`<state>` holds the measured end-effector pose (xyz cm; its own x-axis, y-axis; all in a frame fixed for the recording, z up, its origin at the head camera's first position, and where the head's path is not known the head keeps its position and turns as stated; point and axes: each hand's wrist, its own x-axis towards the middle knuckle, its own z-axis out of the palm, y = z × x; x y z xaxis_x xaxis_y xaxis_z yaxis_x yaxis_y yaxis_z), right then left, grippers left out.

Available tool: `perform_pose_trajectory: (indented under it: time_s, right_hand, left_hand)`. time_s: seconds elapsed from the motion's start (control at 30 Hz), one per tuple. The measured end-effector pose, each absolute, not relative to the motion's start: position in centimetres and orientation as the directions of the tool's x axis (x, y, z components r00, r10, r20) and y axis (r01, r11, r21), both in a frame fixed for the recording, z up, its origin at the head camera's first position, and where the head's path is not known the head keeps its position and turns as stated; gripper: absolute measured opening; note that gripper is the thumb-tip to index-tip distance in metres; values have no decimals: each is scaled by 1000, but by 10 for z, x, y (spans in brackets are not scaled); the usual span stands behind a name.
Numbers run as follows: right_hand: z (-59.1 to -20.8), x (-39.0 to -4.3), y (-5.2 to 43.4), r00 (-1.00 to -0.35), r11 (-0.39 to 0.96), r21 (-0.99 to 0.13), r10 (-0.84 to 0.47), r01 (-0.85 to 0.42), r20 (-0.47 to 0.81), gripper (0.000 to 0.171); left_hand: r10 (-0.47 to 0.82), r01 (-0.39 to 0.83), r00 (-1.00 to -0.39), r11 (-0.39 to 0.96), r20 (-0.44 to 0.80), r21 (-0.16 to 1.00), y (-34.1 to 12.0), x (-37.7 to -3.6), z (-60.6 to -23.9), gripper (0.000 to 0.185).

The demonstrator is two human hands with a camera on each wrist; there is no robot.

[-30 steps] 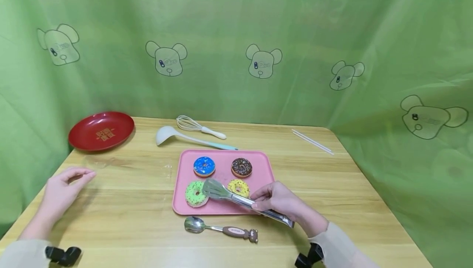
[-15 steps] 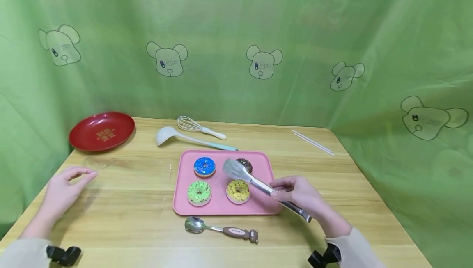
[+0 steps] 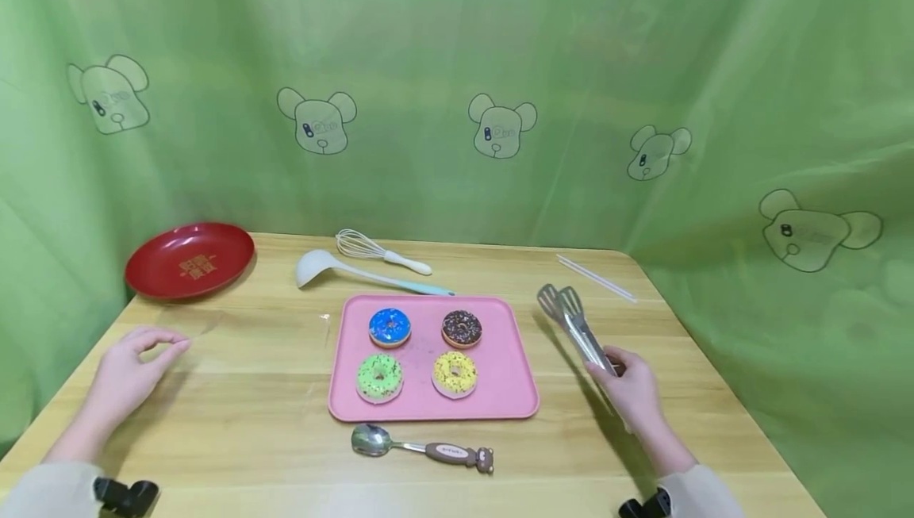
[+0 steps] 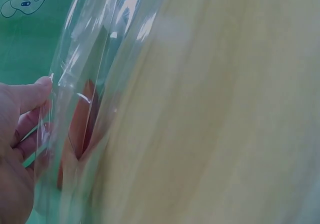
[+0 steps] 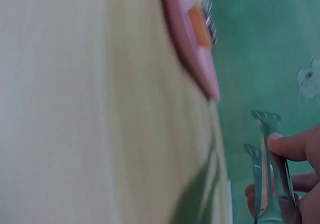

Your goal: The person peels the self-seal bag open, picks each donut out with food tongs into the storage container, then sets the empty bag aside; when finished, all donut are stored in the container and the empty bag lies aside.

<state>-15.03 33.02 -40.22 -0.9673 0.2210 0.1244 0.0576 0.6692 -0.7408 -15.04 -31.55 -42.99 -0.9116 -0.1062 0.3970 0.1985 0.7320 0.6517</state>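
Observation:
My right hand [image 3: 631,387] holds metal tongs [image 3: 575,323] to the right of the pink tray [image 3: 503,387], their slotted ends apart, with nothing between them. In the right wrist view the thumb and fingers grip the tongs [image 5: 270,169] from both sides. At the table's left, my left hand [image 3: 128,367] pinches the edge of a clear plastic bag [image 4: 95,84], barely visible from the head. On the tray lie a blue donut [image 3: 389,328], a chocolate donut [image 3: 461,328], a green donut [image 3: 380,377] and a yellow donut [image 3: 454,374].
A spoon [image 3: 450,452] with a brown bear handle lies before the tray. Behind it are a ladle [image 3: 357,270] and a whisk [image 3: 385,252]. A red plate [image 3: 164,260] stands at the back left. Thin white sticks [image 3: 596,278] lie at the back right. A green curtain [image 3: 414,193] surrounds the table.
My right hand has carried the tongs from above the tray to its right side, and their ends have spread apart. The donuts stay on the tray. My left hand keeps nearly the same place.

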Motion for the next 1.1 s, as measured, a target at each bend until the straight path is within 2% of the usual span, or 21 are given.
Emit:
perform_pose_trajectory:
  time_s: [0.27,0.6,0.93,1.1]
  right_hand:
    - [-420,-155,359,-926,757,-644,313,108,213,39]
    - [-425,-153,361,-923,727,-657,364,201,121,48]
    - [-427,-156,360,-917,732,-649,377,210,129,54]
    - [-425,-156,360,-931,755,-616,353,224,95,60]
  left_hand:
    - [-82,206,-918,737,388,643,-317,-153,-431,22]
    - [-17,218,-933,770,360,600,-321,-156,-435,19]
    - [-14,176,-954,782,299,597,-321,-154,-438,20]
    - [-13,169,-960,770,280,616,-321,-153,-437,24]
